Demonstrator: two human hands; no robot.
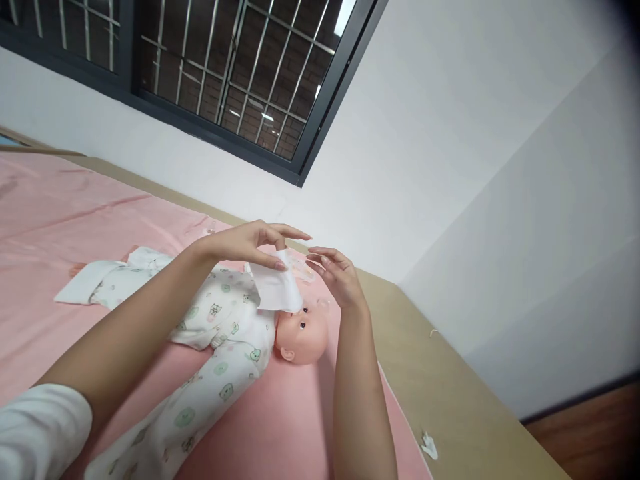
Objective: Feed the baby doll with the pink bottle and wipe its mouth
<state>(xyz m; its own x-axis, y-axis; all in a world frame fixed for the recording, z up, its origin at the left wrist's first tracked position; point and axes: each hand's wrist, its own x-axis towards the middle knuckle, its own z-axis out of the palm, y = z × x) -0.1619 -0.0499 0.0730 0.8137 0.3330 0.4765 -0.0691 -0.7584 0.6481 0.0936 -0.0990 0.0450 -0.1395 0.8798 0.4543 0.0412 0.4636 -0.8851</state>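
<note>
A baby doll [305,330] in white patterned clothes lies on its back on a pink sheet [280,413]. My left hand [255,243] is above its chest, pinching a white tissue-like sheet [275,287] between thumb and fingers. The sheet hangs down and covers the lower part of the doll's face. My right hand [337,273] is raised just beyond the doll's head, fingers apart and slightly bent, holding nothing that I can see. Between the hands, behind the sheet, shows a clear plastic-like item [303,268], partly hidden.
The sheet covers a wooden board [425,360] whose bare edge runs along the wall. A small crumpled white piece [429,445] lies on that board at the right. A dark-framed window [300,157] with metal bars is in the wall behind.
</note>
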